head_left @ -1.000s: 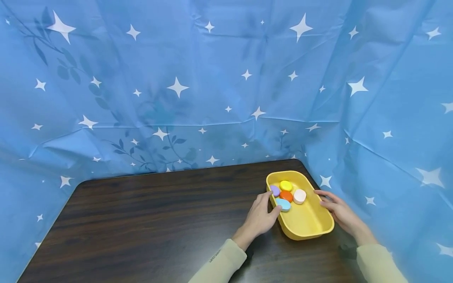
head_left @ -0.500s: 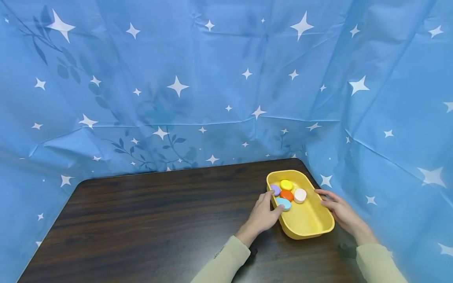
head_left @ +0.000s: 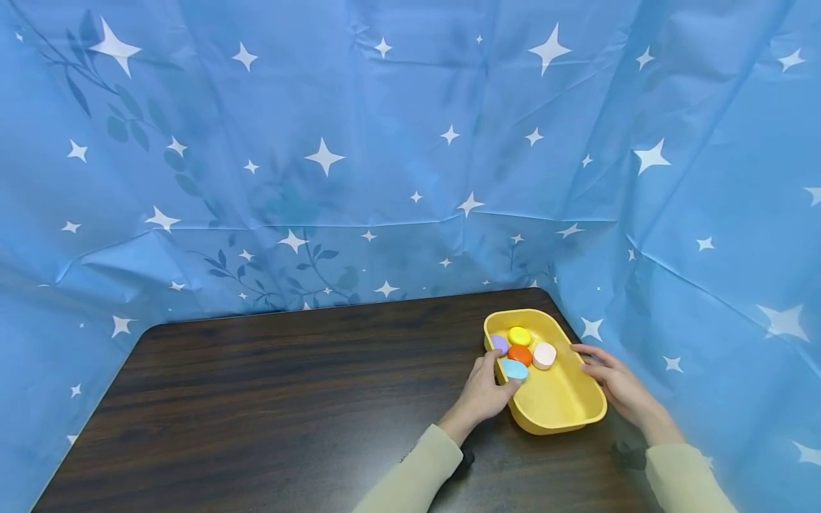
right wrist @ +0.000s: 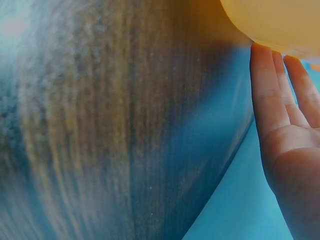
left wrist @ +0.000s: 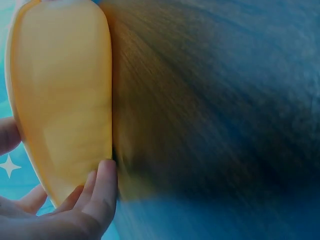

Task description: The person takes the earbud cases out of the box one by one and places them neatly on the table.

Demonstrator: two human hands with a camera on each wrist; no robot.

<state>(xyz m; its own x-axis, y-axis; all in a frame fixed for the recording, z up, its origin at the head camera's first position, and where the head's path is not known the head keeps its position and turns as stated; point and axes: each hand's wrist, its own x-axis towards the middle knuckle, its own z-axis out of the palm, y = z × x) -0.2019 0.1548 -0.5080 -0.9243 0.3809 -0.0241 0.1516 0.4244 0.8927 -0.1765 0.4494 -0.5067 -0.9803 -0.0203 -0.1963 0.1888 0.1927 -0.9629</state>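
Note:
A yellow plastic tub (head_left: 556, 399) stands at the right of the table in the head view. My left hand (head_left: 479, 399) grips its left side, thumb and index fingertip at the rim. In the left wrist view the other fingers (left wrist: 102, 192) lie against the outer wall. My right hand (head_left: 625, 388) touches the opposite side with extended fingers, tips at the wall in the right wrist view. Inside the tub lie smooth rounded pieces: yellow (head_left: 519, 336), orange-red (head_left: 520, 355), pale pink (head_left: 544, 355), light blue (head_left: 515, 370) and purple (head_left: 499, 345), the last partly hidden by the rim and fingers.
The dark wood-grain table (head_left: 288, 399) reaches left from the tub. Its right edge runs close by the tub and right hand. A blue star-patterned curtain (head_left: 398, 142) hangs behind and to the right.
My left hand and forearm have shifted slightly right, the hand closer in on the tub's side. The tub, its pieces and my right hand look nearly unmoved.

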